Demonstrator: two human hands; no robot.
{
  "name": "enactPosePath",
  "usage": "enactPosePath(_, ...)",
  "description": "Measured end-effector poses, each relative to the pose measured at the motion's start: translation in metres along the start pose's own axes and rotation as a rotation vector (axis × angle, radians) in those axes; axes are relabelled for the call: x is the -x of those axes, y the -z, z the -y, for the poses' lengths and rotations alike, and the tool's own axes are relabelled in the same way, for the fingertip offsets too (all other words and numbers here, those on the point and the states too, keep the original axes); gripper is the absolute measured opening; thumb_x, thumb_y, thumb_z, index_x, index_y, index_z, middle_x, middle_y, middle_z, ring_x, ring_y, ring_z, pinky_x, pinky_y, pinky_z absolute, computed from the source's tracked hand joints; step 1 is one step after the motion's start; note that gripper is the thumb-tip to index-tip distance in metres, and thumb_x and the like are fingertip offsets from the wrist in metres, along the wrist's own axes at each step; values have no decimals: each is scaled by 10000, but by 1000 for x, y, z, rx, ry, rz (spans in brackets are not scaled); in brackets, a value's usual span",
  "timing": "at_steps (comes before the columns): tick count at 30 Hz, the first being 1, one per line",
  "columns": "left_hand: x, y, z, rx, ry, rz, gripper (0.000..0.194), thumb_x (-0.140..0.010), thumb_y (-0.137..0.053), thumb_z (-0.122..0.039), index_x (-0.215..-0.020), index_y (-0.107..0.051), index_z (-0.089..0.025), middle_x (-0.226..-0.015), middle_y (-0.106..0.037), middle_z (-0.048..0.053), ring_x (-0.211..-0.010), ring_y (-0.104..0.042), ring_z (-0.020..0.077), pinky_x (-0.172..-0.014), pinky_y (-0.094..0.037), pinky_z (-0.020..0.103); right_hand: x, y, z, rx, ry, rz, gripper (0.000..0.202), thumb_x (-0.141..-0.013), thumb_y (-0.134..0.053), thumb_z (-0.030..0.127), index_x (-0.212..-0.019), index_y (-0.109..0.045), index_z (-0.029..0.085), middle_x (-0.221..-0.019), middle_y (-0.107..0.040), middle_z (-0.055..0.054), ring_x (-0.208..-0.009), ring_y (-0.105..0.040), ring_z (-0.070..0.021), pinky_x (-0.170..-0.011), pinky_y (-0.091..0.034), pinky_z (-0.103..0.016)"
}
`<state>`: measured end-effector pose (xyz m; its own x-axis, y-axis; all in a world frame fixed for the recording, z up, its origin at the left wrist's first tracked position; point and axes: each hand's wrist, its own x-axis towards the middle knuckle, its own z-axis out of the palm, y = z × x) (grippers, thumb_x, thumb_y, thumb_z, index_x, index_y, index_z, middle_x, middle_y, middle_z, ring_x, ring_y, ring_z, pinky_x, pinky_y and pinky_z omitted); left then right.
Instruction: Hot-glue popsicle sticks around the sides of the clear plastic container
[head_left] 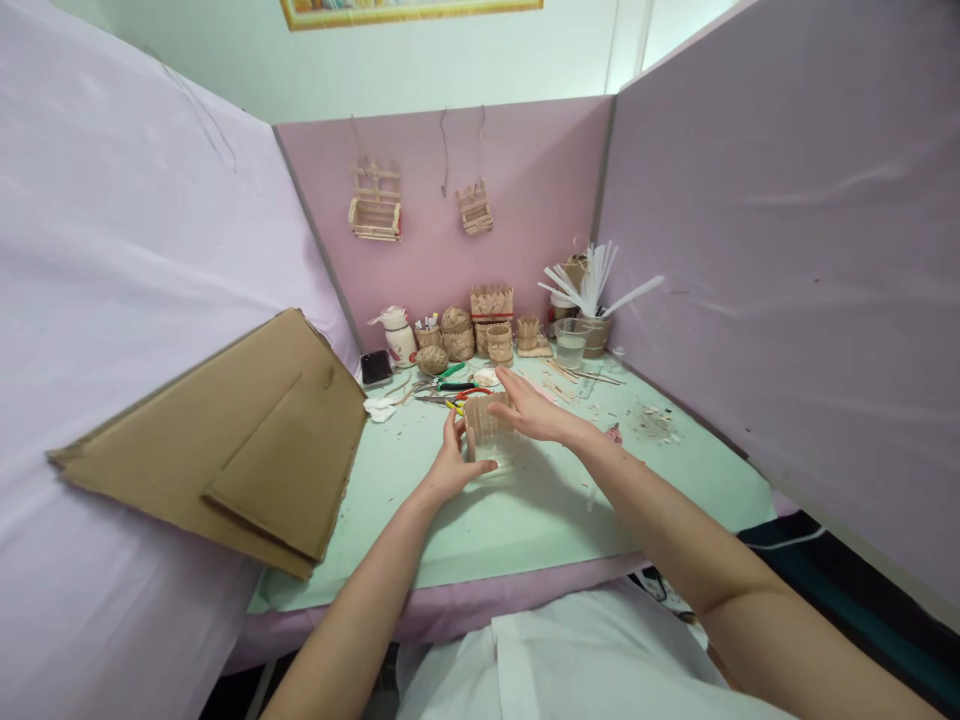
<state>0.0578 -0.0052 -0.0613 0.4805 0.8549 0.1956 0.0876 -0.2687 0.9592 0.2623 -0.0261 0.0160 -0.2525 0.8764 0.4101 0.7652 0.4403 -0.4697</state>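
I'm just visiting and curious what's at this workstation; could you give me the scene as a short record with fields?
surface: pale green tabletop
left hand: around the left side of a see-through container
right hand: at its upper right, fingers extended
container detail: brownish strips on its upper part, material unclear
back row: twine ball, clear cup, white strips standing in a pot
left side: brown cardboard
hanging: two small stick-built racks

Left hand [452, 462]: near the centre of the frame, fingers curled upward, thumb stretched to the right.
Right hand [531, 408]: slightly higher, palm down, fingers extended toward the upper left.
Forearms: bare, rising from the bottom edge and lower right corner, converging inward.
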Motion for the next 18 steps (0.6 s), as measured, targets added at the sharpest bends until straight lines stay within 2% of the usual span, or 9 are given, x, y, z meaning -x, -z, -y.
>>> enactPosePath(3,-4,-5,1,-2,-52,-37,1330,-596,-882,-384,-1545,41,-262,-1624,-172,189,-1521,-191,301,-1221,-214,441,0,-3,0,40,87,35,869,-923,-394,698,-1550,-282,107,-1617,-266,-205,-1515,-209,-322,-1213,-235,-525)
enactPosePath(8,-12,-9,3,47,-76,-54,1371,-578,-874,-516,-1543,63,-253,-1617,-185,205,-1506,-239,309,-1195,-293,413,0,-12,9,128,128,137,876,-907,-440,695,-1539,-324,100,-1602,-308,-195,-1503,-248,-325,-1217,-246,-500)
enactPosePath(12,-16,-15,4,54,-125,-77,1347,-554,-890,-505,-1540,-12,-240,-1634,-141,198,-1508,-226,320,-1209,-274,420,-2,-11,17,178,89,198,896,-906,-476,665,-1537,-310,51,-1605,-286,-213,-1504,-239,-336,-1223,-229,-494)
enactPosePath(15,-18,-19,5,70,-171,-77,1288,-559,-897,-472,-1525,-76,-246,-1629,-166,187,-1506,-232,322,-1212,-267,449,-2,-8,21,202,62,232,936,-891,-512,656,-1536,-293,15,-1610,-261,-225,-1512,-212,-336,-1230,-211,-467)
enactPosePath(18,-20,-20,7,70,-171,-98,1268,-549,-902,-459,-1513,-106,-250,-1621,-186,192,-1503,-239,330,-1212,-262,472,-1,-5,24,224,67,239,934,-891,-488,673,-1543,-290,34,-1616,-250,-217,-1515,-204,-329,-1229,-195,-466)
